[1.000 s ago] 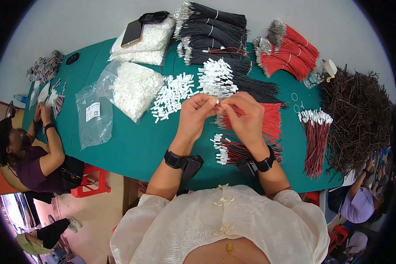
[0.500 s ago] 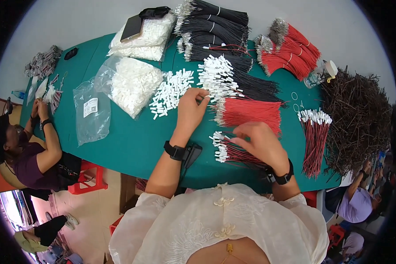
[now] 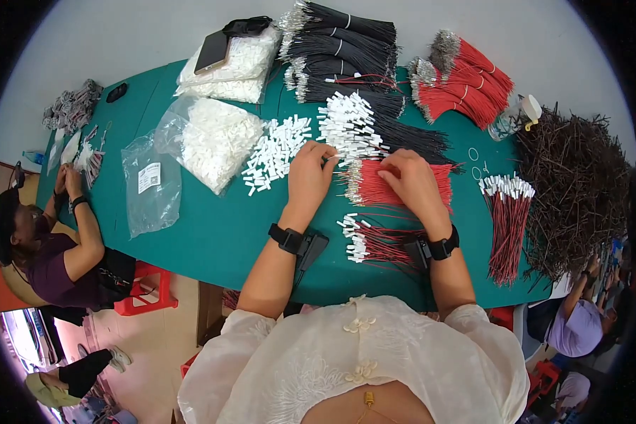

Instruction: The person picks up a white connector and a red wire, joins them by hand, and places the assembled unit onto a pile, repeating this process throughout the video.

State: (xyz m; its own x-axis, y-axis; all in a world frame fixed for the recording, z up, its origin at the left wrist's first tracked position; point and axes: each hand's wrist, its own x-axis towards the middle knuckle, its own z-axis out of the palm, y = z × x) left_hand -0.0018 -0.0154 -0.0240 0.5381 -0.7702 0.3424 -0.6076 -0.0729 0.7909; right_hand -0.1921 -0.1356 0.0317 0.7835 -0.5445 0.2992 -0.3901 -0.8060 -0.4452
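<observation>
My left hand (image 3: 309,175) has its thumb and forefinger pinched together at the lower edge of a pile of white connector housings (image 3: 346,120). Whatever lies between those fingertips is too small to tell from the pile. Over a bundle of red wires (image 3: 364,185) with silvery ends is my right hand (image 3: 411,180), its fingers bent and drawn together at the wires; what they hold is hidden. Black wires (image 3: 417,138) run out to the right from under the white pile. Nearer me lies a batch of red and black wires with white ends (image 3: 378,244), partly below my right wrist.
Loose white housings (image 3: 279,152), a filled bag (image 3: 219,138) and an empty clear bag (image 3: 152,187) lie left. Black bundles (image 3: 346,42) and red bundles (image 3: 466,85) sit at the back. Right are finished-looking wires (image 3: 509,226), a jar (image 3: 512,120) and a dark heap (image 3: 572,191). A co-worker (image 3: 56,240) sits left.
My right hand has moved away from me, from the near batch of white-ended wires up to the red bundle. The left hand has stayed at the white pile.
</observation>
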